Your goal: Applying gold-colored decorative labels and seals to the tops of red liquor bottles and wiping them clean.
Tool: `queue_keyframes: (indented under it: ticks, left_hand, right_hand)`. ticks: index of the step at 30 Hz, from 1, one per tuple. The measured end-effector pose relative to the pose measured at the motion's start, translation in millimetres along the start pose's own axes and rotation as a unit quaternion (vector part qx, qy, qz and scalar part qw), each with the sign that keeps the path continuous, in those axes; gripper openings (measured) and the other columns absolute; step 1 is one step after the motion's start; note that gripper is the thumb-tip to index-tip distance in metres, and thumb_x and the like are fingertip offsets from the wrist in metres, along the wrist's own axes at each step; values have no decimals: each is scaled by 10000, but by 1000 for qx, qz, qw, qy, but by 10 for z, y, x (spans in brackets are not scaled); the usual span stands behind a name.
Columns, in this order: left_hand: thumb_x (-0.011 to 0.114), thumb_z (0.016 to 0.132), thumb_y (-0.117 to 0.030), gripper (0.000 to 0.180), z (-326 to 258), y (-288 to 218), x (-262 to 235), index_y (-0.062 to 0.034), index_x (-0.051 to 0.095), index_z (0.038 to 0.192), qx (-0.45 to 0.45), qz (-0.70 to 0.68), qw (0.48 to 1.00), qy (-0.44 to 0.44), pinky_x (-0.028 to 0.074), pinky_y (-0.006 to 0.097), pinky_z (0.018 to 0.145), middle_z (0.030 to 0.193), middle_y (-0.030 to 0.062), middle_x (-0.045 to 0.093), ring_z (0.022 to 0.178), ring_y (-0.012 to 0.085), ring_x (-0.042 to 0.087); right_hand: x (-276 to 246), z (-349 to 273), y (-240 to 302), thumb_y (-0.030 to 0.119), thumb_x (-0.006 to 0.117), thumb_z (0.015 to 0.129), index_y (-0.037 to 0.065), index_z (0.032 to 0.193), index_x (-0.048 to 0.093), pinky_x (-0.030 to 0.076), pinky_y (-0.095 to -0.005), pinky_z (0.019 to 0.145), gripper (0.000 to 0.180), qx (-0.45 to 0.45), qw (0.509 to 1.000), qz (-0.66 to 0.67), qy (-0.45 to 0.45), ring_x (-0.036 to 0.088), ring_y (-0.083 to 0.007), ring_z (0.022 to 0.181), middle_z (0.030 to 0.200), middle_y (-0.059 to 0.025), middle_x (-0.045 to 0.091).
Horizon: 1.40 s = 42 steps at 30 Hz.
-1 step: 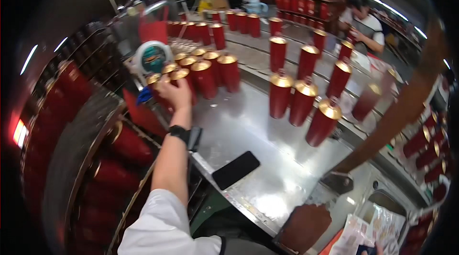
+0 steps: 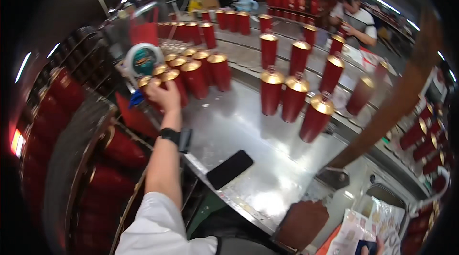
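Observation:
My left hand [image 2: 165, 96] reaches to the far left of the metal table, its fingers closed on the gold top of a red bottle [image 2: 145, 82]. That bottle stands at the near-left end of a cluster of red bottles with gold shoulders [image 2: 195, 79]. A round white-rimmed device with a green face [image 2: 144, 60] is just behind it. Only a sliver of my right hand [image 2: 380, 245] shows at the lower right edge, beside a dark blue item [image 2: 366, 247] on printed plastic sheets [image 2: 357, 226]. Its fingers are mostly hidden.
A black phone [image 2: 230, 169] lies near the table's front edge. Several red bottles [image 2: 295, 99] stand along the conveyor; a brown slanted bar [image 2: 382, 116] crosses the right side. More bottles fill a rack [image 2: 122, 149] at left. A co-worker [image 2: 356, 18] handles a bottle opposite.
The whole view has shifted slightly, so things sit a little further left. My left hand stays at the same bottle.

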<state>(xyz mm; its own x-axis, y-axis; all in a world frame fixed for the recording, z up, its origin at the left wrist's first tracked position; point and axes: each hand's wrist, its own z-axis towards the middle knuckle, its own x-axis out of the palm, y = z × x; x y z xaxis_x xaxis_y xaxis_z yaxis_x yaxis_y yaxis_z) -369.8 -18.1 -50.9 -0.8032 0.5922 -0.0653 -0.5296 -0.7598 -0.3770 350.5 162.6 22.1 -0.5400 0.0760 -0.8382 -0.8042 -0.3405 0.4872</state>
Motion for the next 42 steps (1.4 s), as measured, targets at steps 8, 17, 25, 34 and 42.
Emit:
queue_keyframes:
  ticks: [8,17,25,34,42]
  left_hand:
    - [764,805,-298,368,-91,-85,140,30,684,953,93,35,995,19,511,486,774,906,217,686,851,391,647]
    - [671,949,-249,497,-477,-1580,-119,-34,516,1369,108,-247,938,218,451,406,1034,1387,202,437,1218,313,516]
    - [552,965,-35,442,-751,-2352,-1143,-34,450,1395,101,-414,825,372,357,380,1106,1395,143,404,1303,247,417]
    - [600,862,28,272,-1231,-2265,-1755,14,598,1133,-31,-415,575,704,494,299,884,1011,77,612,963,172,613]
    - [570,846,48,335,-1141,-2142,-2016,20,575,1180,-59,-404,539,737,471,302,932,1063,73,575,1006,172,609]
  right_hand:
    - [79,-55,-1132,62,508,976,-17,1202,630,418,-259,936,269,172,944,280,-3,562,-132,1031,1133,-55,632]
    - [-624,753,-2037,364,495,1036,83,787,638,366,-190,572,402,222,949,217,-54,463,-16,620,688,69,527]
    - [-342,2693,-1486,527,621,907,42,777,747,434,-308,599,518,37,992,0,118,583,-135,612,620,-42,626]
    - [661,4023,-990,553,797,707,-65,1157,604,549,-434,841,789,-2,982,-189,31,679,-371,985,1065,-258,679]
    - [1090,4717,-1311,618,851,577,-24,1484,241,501,-443,961,1267,112,989,-52,-76,598,-387,1180,1285,-263,591]
